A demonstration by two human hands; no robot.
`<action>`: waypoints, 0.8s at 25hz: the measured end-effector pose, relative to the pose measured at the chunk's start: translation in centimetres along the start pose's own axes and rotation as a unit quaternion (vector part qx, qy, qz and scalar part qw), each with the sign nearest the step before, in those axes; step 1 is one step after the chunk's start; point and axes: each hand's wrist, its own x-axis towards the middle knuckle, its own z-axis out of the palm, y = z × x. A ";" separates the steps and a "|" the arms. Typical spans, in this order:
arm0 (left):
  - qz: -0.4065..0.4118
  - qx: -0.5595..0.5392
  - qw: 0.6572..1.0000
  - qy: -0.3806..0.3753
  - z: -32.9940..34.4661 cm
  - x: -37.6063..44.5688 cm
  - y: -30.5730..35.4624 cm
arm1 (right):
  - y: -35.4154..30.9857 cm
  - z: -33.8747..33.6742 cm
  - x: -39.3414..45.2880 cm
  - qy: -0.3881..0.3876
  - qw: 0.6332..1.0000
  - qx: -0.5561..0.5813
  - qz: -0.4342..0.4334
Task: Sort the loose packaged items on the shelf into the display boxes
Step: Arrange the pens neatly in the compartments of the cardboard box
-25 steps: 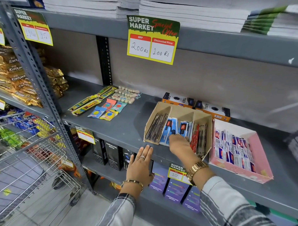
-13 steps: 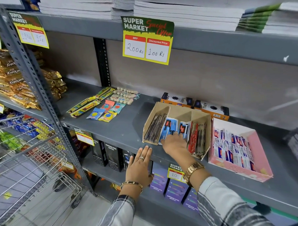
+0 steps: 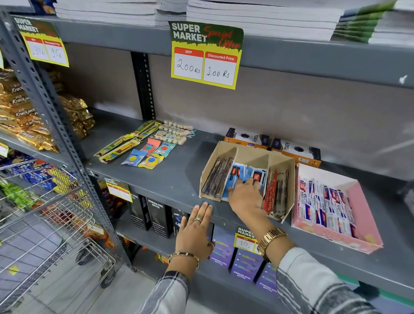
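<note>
On the grey shelf point(image 3: 177, 179), blue packets point(image 3: 241, 173) in the cardboard box point(image 3: 284, 159) are pressed by the right hand point(image 3: 245, 197), fingers spread. Loose packets point(image 3: 146, 153) are left further left, and the left hand point(image 3: 195, 229) is laid flat, empty, on the edge.

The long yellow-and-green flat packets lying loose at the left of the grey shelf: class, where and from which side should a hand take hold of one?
Take a long yellow-and-green flat packet at its near end, toward the shelf's front edge. The packets lie flat, running diagonally toward the back wall, so that end is probably the easiest to reach. Come from the front and above, and pinch across the narrow width; the flat face gives no grip. Both hands are busy elsewhere.
</note>
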 end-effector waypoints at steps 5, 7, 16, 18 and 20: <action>-0.002 -0.007 1.000 -0.004 -0.1 0.0 0.0 | 0.1 0.5 0.2 -0.041 0.998 0.015 0.045; -0.001 -0.009 1.000 -0.006 -0.1 0.0 0.1 | 0.3 0.6 0.3 -0.046 0.998 0.019 0.039; 0.001 -0.010 1.000 -0.007 -0.4 -0.1 0.1 | 0.7 -0.4 0.8 -0.024 0.998 -0.054 0.011; 0.001 -0.009 1.000 -0.008 -0.4 -0.2 0.1 | 0.6 -0.2 1.3 -0.083 0.995 -0.051 0.015; 0.002 -0.009 1.000 -0.008 -0.4 -0.2 0.1 | 0.6 0.2 1.5 -0.113 0.993 -0.035 0.018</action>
